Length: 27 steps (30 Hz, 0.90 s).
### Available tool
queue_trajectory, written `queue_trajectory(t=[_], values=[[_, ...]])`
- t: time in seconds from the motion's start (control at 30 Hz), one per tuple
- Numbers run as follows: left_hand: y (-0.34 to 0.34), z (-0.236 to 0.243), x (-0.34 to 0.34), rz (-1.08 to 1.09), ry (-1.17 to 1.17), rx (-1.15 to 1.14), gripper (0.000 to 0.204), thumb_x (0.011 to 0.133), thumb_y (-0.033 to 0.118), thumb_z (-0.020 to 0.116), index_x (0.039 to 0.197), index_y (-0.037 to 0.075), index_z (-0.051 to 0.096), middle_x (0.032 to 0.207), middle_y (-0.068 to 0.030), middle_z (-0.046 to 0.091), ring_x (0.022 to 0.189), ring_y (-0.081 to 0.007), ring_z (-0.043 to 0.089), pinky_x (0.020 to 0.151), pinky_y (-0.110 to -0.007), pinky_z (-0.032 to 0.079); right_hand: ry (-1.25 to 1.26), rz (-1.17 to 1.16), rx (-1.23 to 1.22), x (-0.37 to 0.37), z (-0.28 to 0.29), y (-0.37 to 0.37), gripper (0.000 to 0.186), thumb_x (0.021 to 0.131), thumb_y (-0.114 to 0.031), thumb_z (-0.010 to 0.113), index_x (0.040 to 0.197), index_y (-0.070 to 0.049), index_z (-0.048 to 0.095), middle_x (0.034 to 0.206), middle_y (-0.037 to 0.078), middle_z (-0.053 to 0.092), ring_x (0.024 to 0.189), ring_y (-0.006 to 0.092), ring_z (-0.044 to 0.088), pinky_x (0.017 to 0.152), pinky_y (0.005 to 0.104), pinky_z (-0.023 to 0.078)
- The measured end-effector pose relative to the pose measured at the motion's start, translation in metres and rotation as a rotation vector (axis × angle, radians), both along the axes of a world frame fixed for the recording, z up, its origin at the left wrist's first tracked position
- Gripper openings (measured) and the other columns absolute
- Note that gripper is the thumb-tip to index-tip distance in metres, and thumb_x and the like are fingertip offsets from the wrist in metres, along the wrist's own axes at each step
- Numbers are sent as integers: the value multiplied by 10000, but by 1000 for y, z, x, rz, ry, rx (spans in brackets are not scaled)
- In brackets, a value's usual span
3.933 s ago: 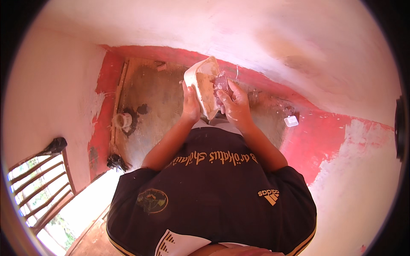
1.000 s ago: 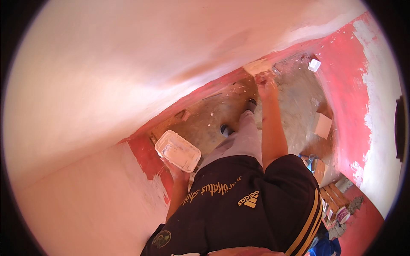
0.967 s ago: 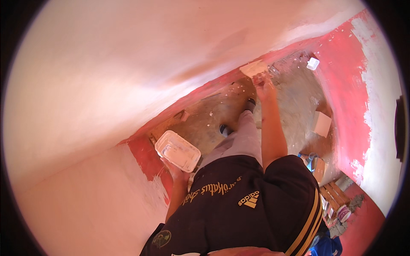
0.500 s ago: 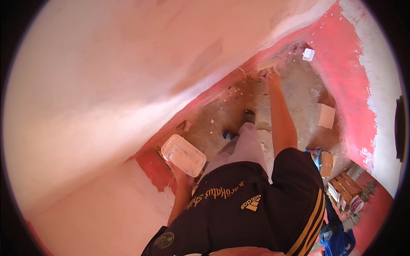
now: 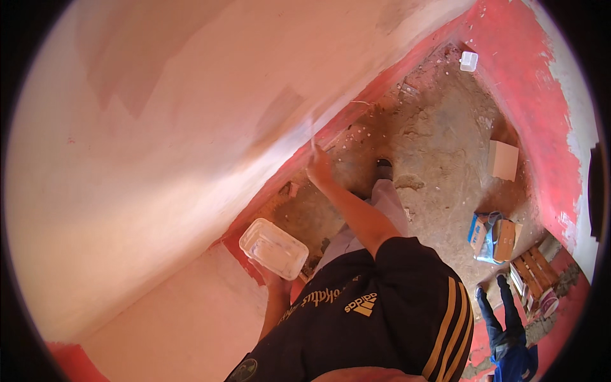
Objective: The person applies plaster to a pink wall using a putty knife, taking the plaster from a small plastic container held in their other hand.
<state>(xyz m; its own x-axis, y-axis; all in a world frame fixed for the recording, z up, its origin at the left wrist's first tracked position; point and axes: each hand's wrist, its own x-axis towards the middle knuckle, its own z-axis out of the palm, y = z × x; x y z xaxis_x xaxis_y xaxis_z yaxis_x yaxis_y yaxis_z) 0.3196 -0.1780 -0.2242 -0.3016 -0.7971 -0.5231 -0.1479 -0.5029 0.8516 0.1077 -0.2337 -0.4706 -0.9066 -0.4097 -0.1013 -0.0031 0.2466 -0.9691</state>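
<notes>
My left hand point(image 5: 272, 278) is closed on the near edge of a white rectangular plastic tub point(image 5: 280, 245), which is tilted toward me and has whitish smears inside. Raised in front of the wall point(image 5: 210, 83), my right hand point(image 5: 319, 168) is closed round a thin pale tool point(image 5: 312, 132). Blur hides the tool's exact kind and I cannot tell whether it touches the wall. Whitish and pinkish-beige patches cover the wall above a red band at its foot.
On the floor point(image 5: 439, 140) stand a small white container point(image 5: 468, 61), a pale box point(image 5: 503, 160), boxes with a blue bag point(image 5: 490, 240) and a wooden crate point(image 5: 533, 270). Another person point(image 5: 506, 331) in dark trousers and blue is at the lower right. A red wall borders the right.
My right hand has swung from low near the far floor to the left, up to the wall. The tub has dropped slightly in the picture, and my view has shifted. More of the other person shows.
</notes>
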Motion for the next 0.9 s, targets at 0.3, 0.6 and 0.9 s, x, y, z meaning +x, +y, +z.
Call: queue_trajectory(t=[0.3,0.6,0.9], values=[[8,-30,13,29,268,176,734,984,725,252,1515,226,338,1469,13,436,1290,-201,489,1046,-423,484,192,-392,249,-251,-29,82,277,935,-113,532,1152,27,633,910,268,680,837,432,670,757,486,525],[4,-9,-32,104,217,158,757,970,750,228,1493,221,369,1462,-13,450,1305,-230,488,1050,-455,483,12,-14,-28,-14,-44,38,328,916,-44,553,1226,-31,656,1008,257,683,948,457,648,867,484,521],[8,-5,-35,-23,236,91,552,1034,576,395,1426,187,403,1339,-11,519,1210,-187,548,971,-397,534,180,-446,208,-244,-62,76,260,961,-149,526,1089,15,681,887,205,709,814,318,698,713,413,525]])
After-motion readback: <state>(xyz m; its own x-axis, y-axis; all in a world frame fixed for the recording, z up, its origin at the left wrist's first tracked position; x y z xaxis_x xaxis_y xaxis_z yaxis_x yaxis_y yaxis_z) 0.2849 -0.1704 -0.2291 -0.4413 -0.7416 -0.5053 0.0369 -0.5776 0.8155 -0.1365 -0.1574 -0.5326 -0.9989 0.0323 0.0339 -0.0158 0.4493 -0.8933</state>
